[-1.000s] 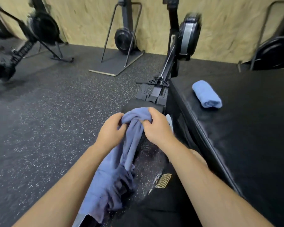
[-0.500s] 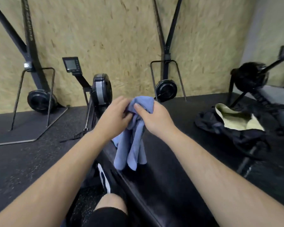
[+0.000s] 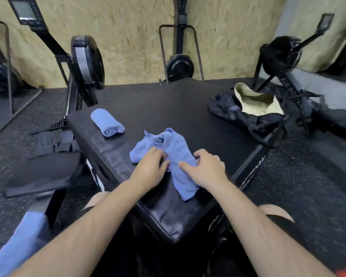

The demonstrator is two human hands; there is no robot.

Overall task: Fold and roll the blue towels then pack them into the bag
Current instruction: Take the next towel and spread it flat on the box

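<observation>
Grip, head view: left hand (image 3: 150,166) and right hand (image 3: 206,169) pinch folds of the crumpled towel (image 3: 168,142).
Place: bunched on the counter (image 3: 168,108); rolled towel (image 3: 107,121) near; open bag (image 3: 254,108) well apart.
Handling: soft, limp, light; likely best taken by its corners.

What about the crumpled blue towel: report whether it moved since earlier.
Yes. The crumpled blue towel came down: held above the black padded box before, it now lies on its top.

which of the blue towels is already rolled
The rolled blue cloth towel near the black padded platform's left edge: a tight cylinder. The crumpled blue towel under the left hand and right hand is loose.
</observation>
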